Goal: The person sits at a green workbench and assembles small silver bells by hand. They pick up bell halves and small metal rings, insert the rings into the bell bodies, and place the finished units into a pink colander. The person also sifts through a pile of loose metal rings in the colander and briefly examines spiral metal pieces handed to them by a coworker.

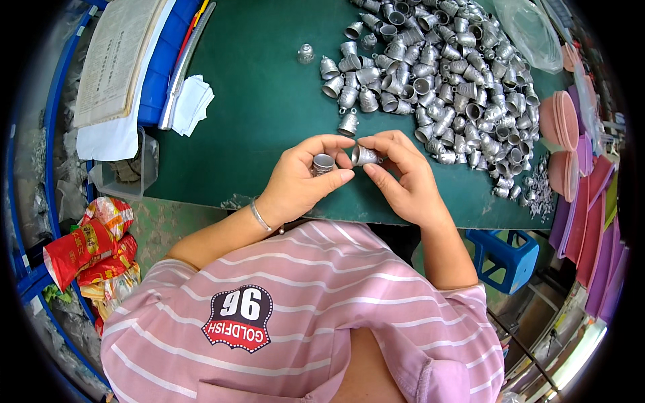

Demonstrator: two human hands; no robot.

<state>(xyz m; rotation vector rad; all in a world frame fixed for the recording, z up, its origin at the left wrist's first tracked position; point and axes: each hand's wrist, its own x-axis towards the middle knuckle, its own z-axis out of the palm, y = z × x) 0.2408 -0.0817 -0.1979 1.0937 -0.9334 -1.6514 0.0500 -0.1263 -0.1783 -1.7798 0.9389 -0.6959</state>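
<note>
Small silver-grey metal bells with a loop on top are what I handle. My left hand point(295, 176) is closed around one bell point(323, 162), its open mouth facing up between thumb and fingers. Close beside it, my right hand point(408, 178) pinches another bell point(363, 156) by thumb and fingertips, mouth turned left. The fingertips of both hands nearly meet over the green tabletop point(248, 101). A single bell point(348, 123) lies just beyond my fingers, at the near edge of a large heap of bells point(443, 80). Another stray bell point(306, 54) lies farther off.
Tiny metal pieces point(539, 193) lie at the table's right edge, near pink bowls point(559, 121) and a clear plastic bag point(531, 33). Papers point(117, 67) and a blue bin point(161, 74) are at left, above a clear tub point(149, 168). A blue stool point(514, 258) stands below right.
</note>
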